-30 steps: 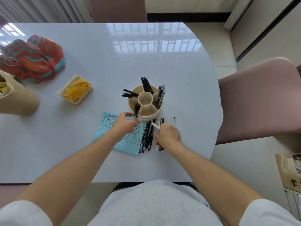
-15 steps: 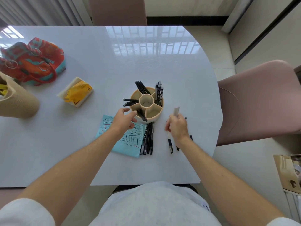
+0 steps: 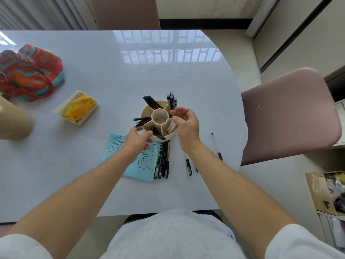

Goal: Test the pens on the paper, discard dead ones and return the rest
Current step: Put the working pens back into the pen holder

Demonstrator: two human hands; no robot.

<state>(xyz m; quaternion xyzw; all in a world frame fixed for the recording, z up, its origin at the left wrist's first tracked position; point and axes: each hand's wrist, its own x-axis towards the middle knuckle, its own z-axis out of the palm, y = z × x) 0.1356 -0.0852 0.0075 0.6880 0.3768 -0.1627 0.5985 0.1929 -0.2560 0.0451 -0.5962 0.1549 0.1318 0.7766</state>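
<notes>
A beige pen holder (image 3: 169,137) with several compartments stands mid-table, black pens leaning out of it. My left hand (image 3: 137,141) cups its front-left wall. My right hand (image 3: 185,124) hovers over its right side with fingers loosely spread and holds nothing; white pens (image 3: 171,127) stand in the compartment just beneath it. A blue paper (image 3: 119,148) covered in scribbles lies in front of the holder. Several black pens (image 3: 163,162) lie in a row along the paper's right edge. Two loose pens (image 3: 189,165) (image 3: 216,145) lie farther right on the table.
A red patterned bag (image 3: 29,71), a yellow tissue pack (image 3: 78,107) and a beige woven container (image 3: 13,120) sit at the left. A pink chair (image 3: 289,113) stands by the table's right edge. A cardboard box (image 3: 326,193) sits on the floor.
My right hand lifted a white pen from the table, carried it up to the holder and let it go into the right compartment. My left hand stayed at the holder's side.
</notes>
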